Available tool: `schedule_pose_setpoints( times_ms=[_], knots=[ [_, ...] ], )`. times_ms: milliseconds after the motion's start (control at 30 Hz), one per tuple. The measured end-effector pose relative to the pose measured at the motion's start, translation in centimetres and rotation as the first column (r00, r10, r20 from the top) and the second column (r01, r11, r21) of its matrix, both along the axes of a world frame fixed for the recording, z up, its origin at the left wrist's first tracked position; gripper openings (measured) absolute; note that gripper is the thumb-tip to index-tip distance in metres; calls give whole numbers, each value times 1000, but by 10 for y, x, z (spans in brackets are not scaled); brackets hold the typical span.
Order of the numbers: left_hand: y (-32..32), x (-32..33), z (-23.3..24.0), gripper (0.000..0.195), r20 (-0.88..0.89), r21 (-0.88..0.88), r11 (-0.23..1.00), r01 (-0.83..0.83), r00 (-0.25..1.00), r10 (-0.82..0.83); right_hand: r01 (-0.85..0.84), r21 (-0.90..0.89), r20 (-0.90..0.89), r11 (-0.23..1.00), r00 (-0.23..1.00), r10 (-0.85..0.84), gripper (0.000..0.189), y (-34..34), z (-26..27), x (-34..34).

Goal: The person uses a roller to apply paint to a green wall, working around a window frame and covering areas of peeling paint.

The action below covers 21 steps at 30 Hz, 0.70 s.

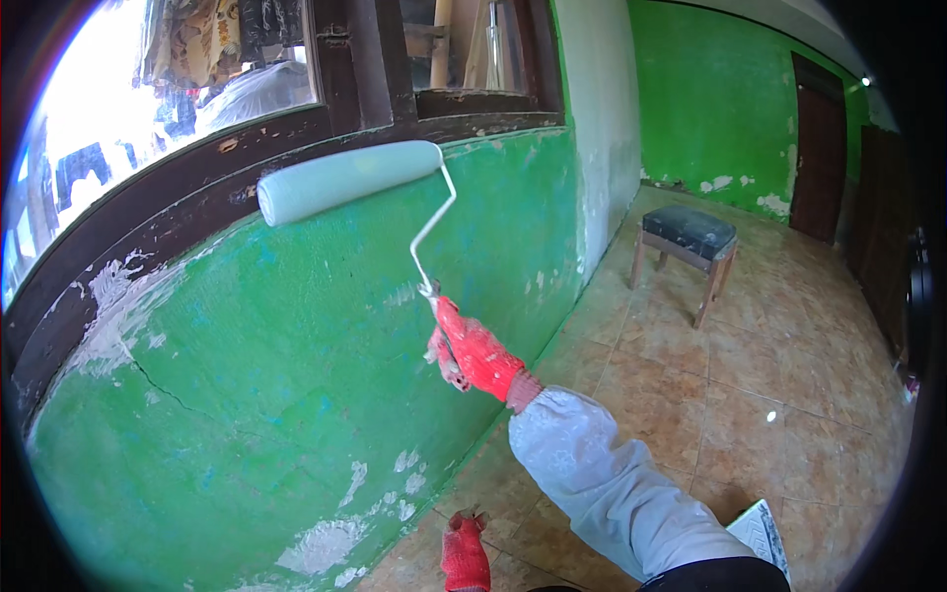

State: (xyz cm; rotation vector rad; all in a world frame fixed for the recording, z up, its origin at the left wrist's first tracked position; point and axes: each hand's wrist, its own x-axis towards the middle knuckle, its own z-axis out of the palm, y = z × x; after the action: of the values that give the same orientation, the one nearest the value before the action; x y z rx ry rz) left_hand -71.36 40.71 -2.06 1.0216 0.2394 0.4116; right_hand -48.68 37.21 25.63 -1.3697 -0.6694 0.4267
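Observation:
In a red work glove stained with pale paint, my right hand (473,351) grips the handle of a paint roller. The roller's long pale sleeve (348,181) is tilted across the top of the green wall (296,355), just under the dark wooden window sill (214,166). Its bent wire frame (433,222) runs from the sleeve's right end down to my fist. I cannot tell whether the sleeve touches the wall. Low in the view, my left hand (466,547), also gloved in red, hangs near the foot of the wall. Nothing shows in it, though its palm is hidden.
A stool (688,231) with a dark padded seat stands on the brown tiled floor (658,392). The edge of a white paint tray (762,534) shows beside my right arm. Beyond are a whitish wall strip (603,126) and a dark door (817,148). Old paint peels near the floor.

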Motion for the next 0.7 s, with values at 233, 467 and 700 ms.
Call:
schedule_pose_setpoints(
  times_ms=[233, 467, 700],
  knots=[
    [29, -25, 16, 42, -415, 220, 973, 70, 909, 29, 117, -41, 443, 992, 892, -87, 35, -45, -201, -24],
    [39, -31, -31, 36, -588, 224, 972, 69, 805, 79, -52, -506, -276, 861, 956, -105, 65, -85, -334, -81],
    [16, -47, -27, 34, -401, 267, 960, 85, 916, 30, -1, -154, 18, 988, 1000, 4, 63, -59, -202, -56]
  ],
)
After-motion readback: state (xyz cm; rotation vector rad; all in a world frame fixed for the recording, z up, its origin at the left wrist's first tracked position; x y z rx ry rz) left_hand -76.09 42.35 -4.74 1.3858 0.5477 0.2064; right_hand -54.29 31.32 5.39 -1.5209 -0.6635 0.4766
